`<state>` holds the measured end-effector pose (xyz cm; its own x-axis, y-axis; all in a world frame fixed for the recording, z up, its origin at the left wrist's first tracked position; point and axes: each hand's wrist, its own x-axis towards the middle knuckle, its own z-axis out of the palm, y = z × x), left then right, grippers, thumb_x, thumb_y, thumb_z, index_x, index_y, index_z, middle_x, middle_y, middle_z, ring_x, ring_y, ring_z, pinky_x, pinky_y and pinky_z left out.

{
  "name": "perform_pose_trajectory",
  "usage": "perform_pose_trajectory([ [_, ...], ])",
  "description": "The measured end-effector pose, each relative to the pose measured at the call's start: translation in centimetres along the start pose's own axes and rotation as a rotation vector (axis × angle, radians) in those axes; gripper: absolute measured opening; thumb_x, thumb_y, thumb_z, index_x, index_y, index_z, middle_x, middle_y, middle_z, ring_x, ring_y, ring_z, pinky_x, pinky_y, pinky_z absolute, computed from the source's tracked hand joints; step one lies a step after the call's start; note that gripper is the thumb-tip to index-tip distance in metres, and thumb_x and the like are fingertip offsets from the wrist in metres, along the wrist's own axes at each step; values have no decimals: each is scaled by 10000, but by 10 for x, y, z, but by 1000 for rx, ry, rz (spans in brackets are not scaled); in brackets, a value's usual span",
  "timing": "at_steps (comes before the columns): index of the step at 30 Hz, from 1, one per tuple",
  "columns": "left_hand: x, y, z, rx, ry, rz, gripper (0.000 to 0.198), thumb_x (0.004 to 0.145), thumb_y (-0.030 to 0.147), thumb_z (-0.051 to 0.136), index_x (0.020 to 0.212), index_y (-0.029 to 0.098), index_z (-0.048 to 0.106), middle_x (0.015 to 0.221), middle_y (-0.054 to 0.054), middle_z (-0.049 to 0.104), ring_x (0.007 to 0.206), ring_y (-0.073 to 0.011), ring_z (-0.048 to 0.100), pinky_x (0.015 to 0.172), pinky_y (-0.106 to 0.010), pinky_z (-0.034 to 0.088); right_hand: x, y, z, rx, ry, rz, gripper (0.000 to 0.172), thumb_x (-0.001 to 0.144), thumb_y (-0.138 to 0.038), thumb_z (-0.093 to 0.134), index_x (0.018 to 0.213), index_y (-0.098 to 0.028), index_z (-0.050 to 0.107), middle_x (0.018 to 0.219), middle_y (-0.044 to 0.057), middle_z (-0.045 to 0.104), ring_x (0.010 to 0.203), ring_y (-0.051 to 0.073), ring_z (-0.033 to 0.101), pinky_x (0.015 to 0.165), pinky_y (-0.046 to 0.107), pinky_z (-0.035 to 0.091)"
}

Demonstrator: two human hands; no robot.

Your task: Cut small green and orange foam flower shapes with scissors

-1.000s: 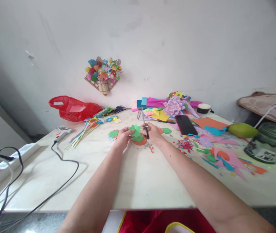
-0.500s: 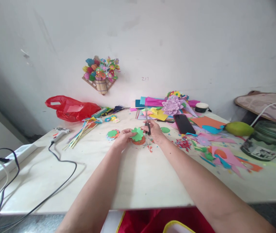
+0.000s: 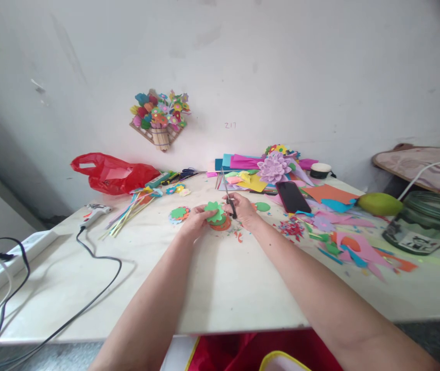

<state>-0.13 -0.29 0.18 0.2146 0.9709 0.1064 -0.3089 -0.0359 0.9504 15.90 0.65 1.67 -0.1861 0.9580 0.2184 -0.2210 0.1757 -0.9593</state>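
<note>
Between the thumb and fingers of my left hand (image 3: 197, 221) is a green flower cutout (image 3: 215, 211) with a scalloped edge. My right hand (image 3: 245, 210) grips a pair of scissors (image 3: 228, 196), whose blades point up and away from me, just right of the green flower. Under the held flower lie green and orange round pieces (image 3: 223, 224) on the table. A stack of scalloped cutouts (image 3: 179, 214), green on top, sits left of my left hand. Beyond my right hand lies a green oval piece (image 3: 263, 206).
Foam scraps (image 3: 355, 247) and a glass jar (image 3: 423, 226) occupy the right side, near a phone (image 3: 292, 197). A glue gun (image 3: 95, 212) with its cable and a power strip (image 3: 22, 252) are at left. A red plastic bag (image 3: 115, 175) lies at the back left.
The green flower has shifted slightly left and been turned in my left hand. The scissors have tilted left, their handle lower, showing more of the green piece beneath the flower.
</note>
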Motion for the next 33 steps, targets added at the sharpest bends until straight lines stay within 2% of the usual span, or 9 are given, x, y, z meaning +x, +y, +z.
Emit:
perform_pose_trajectory([
  [4, -1, 0, 1, 2, 26, 26, 265, 534, 282, 828, 686, 117, 687, 642, -51, 682, 572, -158, 618, 625, -284, 485, -2, -3, 0, -27, -9, 16, 392, 519, -251, 729, 859, -170, 552, 561, -74, 542, 450, 67, 483, 446, 192, 336],
  [13, 2, -2, -2, 36, 51, 82, 261, 555, 300, 825, 692, 124, 690, 629, -32, 676, 552, -130, 594, 603, -259, 465, 0, -2, -2, 3, 74, 9, 430, 506, -286, 733, 870, -170, 536, 545, -45, 578, 454, 96, 503, 416, 192, 306],
  [19, 0, -1, 1, 104, 10, 36, 275, 530, 315, 840, 670, 135, 688, 633, -40, 671, 564, -145, 596, 616, -286, 461, 1, 0, 1, 6, 71, -3, 377, 503, -208, 688, 848, -174, 539, 534, -64, 560, 485, 91, 502, 472, 204, 364],
  [24, 2, -3, -1, 169, 44, -13, 301, 495, 324, 854, 652, 142, 672, 588, -25, 643, 517, -128, 568, 547, -260, 428, -1, -1, 3, -48, 26, 15, 355, 525, -185, 666, 858, -175, 545, 564, -60, 572, 485, 84, 493, 466, 202, 360],
  [30, 1, -2, 1, 140, 13, 65, 324, 536, 375, 834, 662, 132, 660, 605, -33, 659, 545, -133, 592, 579, -256, 453, -2, -2, -1, -87, 27, 29, 394, 531, -254, 732, 867, -175, 542, 553, -68, 551, 461, 78, 488, 424, 185, 326],
  [33, 1, -1, 2, 104, 58, 123, 335, 545, 390, 830, 672, 140, 645, 615, -27, 666, 537, -133, 591, 577, -262, 460, -2, -1, -5, -130, -16, 64, 397, 543, -294, 752, 859, -173, 546, 521, -66, 538, 441, 91, 497, 390, 183, 294],
])
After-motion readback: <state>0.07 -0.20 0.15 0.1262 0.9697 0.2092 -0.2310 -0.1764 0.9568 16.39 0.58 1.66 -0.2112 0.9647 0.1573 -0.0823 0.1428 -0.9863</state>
